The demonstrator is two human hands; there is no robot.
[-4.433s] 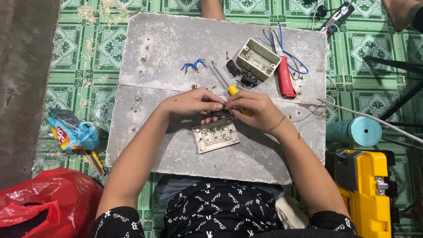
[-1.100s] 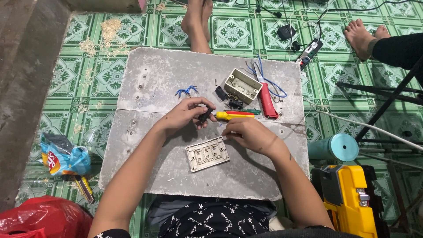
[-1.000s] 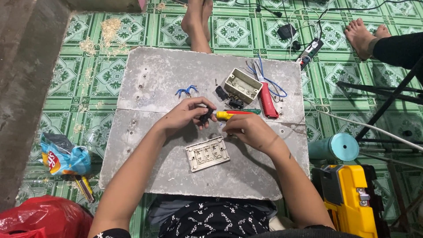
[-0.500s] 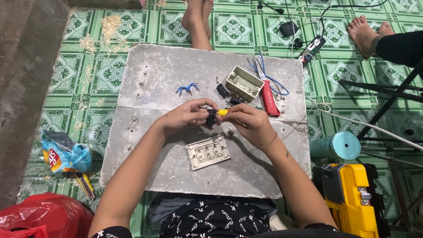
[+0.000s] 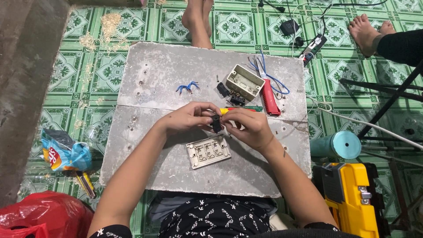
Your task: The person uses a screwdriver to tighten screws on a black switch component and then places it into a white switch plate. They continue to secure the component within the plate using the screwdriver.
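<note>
My left hand (image 5: 187, 119) and my right hand (image 5: 246, 127) meet over the middle of a grey slab (image 5: 154, 70). Between their fingertips they pinch a small black switch module (image 5: 216, 123). Just below the hands lies a pale switch frame (image 5: 208, 151) with several square openings. Behind my right hand a screwdriver (image 5: 246, 108) with a yellow, red and green handle rests on the slab. Further back sit a beige wall box (image 5: 244, 82), two black parts (image 5: 229, 94), a red-handled cutter (image 5: 269, 94) and short blue wire pieces (image 5: 187, 87).
Another person's feet (image 5: 198, 20) stand at the slab's far edge; more feet (image 5: 368, 28) are at the top right. A yellow tool case (image 5: 352, 198) and teal roll (image 5: 339, 145) lie to the right. A snack bag (image 5: 61, 152) and a red bag (image 5: 42, 218) sit at the left.
My right hand has let go of the screwdriver, which now lies on the slab. Both hands have closed together on the small black module. The view shifted slightly.
</note>
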